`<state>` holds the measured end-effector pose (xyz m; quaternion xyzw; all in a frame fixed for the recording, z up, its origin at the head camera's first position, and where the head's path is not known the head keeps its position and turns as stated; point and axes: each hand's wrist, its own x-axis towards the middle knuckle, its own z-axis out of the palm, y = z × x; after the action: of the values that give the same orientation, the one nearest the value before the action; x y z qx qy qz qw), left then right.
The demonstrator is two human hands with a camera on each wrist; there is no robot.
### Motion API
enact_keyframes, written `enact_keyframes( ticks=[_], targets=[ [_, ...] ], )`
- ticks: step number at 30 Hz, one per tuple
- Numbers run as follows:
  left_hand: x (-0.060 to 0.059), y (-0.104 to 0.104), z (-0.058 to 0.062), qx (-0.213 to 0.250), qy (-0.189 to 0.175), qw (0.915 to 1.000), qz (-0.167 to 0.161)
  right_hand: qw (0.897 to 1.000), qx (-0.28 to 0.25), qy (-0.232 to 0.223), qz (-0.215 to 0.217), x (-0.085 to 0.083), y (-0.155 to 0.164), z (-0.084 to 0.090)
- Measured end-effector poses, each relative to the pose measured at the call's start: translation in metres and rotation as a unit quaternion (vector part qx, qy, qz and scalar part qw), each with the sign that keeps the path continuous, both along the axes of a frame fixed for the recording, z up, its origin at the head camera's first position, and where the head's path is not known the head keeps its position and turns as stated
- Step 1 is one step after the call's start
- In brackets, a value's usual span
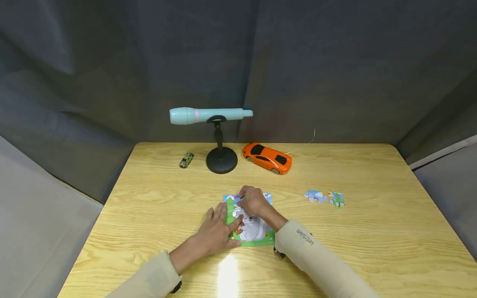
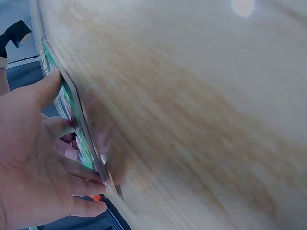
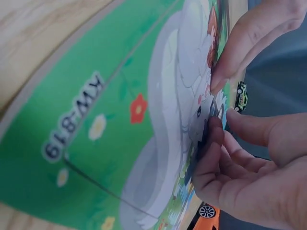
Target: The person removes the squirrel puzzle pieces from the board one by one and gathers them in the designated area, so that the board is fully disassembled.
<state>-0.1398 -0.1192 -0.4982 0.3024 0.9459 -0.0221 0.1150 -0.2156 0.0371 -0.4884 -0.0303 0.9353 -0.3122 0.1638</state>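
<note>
A squirrel jigsaw puzzle [image 1: 254, 231] with a green border lies on the table in front of me. At its left edge my left hand [image 1: 214, 234] rests with fingers spread, and one finger reaches onto the picture. In the left wrist view, the straight fingers of this left hand [image 2: 43, 158] touch the board's rim. My right hand [image 1: 255, 200] is over the upper part of the picture. In the right wrist view, thumb and curled fingers of the right hand [image 3: 249, 163] pinch a puzzle piece [image 3: 218, 109] at the board; the fingers hide most of it.
Two loose puzzle pieces, one blue [image 1: 316, 196] and one green [image 1: 337, 199], lie right of the board. Behind stand a light-blue microphone [image 1: 220, 114] on a black stand [image 1: 221, 160], an orange toy car [image 1: 267, 158] and a small green toy car [image 1: 186, 160].
</note>
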Motion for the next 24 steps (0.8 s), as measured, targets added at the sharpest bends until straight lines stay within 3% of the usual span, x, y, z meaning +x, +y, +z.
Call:
enact_keyframes(
  ticks=[15, 20, 24],
  targets=[
    [0.000, 0.001, 0.001, 0.000, -0.005, 1.0000, 0.004, 0.996, -0.089, 0.010, 0.029, -0.003, 0.009, 0.005],
    [0.000, 0.001, 0.001, 0.006, -0.009, 0.9999, 0.005, 0.993, -0.100, 0.042, 0.042, -0.004, 0.026, 0.014],
    [0.001, 0.001, 0.001, 0.009, -0.013, 0.9998, 0.008, 0.990, -0.122, 0.041, 0.049, -0.009, 0.049, 0.021]
  ],
)
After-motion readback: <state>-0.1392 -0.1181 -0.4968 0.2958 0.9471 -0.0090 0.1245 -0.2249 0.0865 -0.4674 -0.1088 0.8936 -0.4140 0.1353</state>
